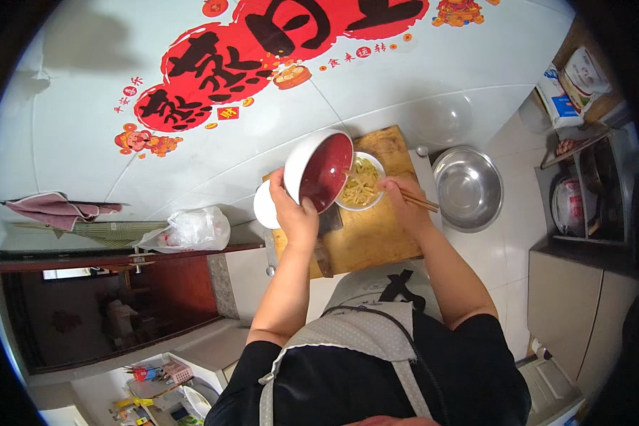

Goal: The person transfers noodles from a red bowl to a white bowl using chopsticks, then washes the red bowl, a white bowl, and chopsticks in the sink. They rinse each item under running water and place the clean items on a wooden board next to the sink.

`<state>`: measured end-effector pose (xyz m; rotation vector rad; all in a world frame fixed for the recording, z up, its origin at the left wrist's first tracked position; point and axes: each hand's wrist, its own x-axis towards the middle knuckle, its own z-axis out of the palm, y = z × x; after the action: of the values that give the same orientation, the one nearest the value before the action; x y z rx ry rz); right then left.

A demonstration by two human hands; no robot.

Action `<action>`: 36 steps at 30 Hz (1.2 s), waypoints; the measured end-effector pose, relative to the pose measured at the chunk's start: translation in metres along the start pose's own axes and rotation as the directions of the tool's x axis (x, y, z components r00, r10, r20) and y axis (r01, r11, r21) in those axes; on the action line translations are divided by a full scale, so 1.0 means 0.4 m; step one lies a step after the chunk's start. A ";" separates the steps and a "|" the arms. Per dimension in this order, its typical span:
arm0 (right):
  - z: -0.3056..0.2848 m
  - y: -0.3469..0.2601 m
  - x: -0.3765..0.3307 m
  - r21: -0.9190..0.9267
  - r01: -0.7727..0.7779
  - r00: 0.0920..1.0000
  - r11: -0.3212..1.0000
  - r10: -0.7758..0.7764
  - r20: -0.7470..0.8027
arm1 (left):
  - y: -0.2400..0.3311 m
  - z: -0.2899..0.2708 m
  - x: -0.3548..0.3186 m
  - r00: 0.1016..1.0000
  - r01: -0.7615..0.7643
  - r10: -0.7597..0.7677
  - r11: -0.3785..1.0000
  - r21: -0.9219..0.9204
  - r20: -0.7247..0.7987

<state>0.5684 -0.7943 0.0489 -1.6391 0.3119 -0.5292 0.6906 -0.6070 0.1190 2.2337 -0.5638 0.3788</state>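
My left hand grips a white bowl with a dark red inside, tipped toward the right. Its rim overlaps the edge of a smaller white bowl holding pale yellow-green shredded food. In my right hand is a pair of wooden chopsticks; their tips are near the rims of both bowls. Under the bowls lies a wooden cutting board. A kitchen knife rests on the board, partly hidden by the tipped bowl and my left hand.
Left of the board stands a white round dish, partly covered by my hand. A steel basin is at the right. A white plastic bag sits on a ledge at left. Dark shelving stands far right, and a tiled wall rises ahead.
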 end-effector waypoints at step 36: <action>0.074 -0.055 -0.035 -0.146 0.044 0.999 0.988 -0.047 -0.022 | -0.024 0.011 -0.008 0.989 0.144 -0.133 0.952 -0.269 0.057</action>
<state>0.5693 -0.7588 0.0664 -1.7854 0.3396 -0.5735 0.6929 -0.6040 0.1087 2.0027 -0.4464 0.1745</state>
